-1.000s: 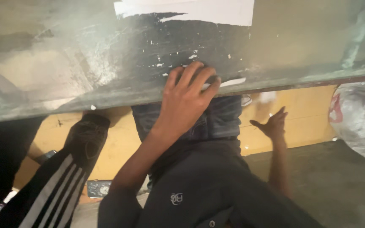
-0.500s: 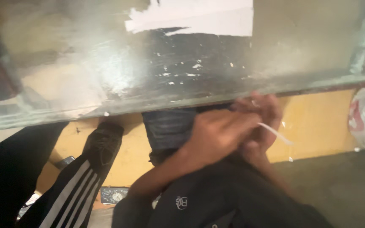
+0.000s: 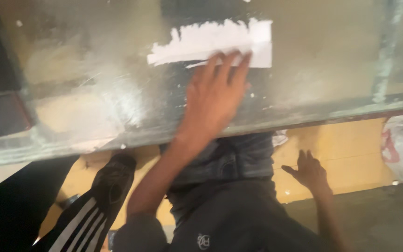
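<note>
The left hand [image 3: 213, 100] lies flat, fingers spread, on the glass pane [image 3: 94, 93], fingertips touching the torn white sticker [image 3: 201, 42], while the right hand [image 3: 309, 170] hangs open below, holding nothing.

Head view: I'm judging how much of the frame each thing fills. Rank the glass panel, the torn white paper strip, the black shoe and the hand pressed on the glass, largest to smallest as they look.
1. Glass panel, by far the largest.
2. Left hand on the glass, fingertips at the paper.
3. Torn white paper strip and black shoe: too alike to rank, and the shoe lies farther from the camera.

Left hand [image 3: 213, 100] on sheet [image 3: 94, 93], below sticker [image 3: 211, 42]
</note>
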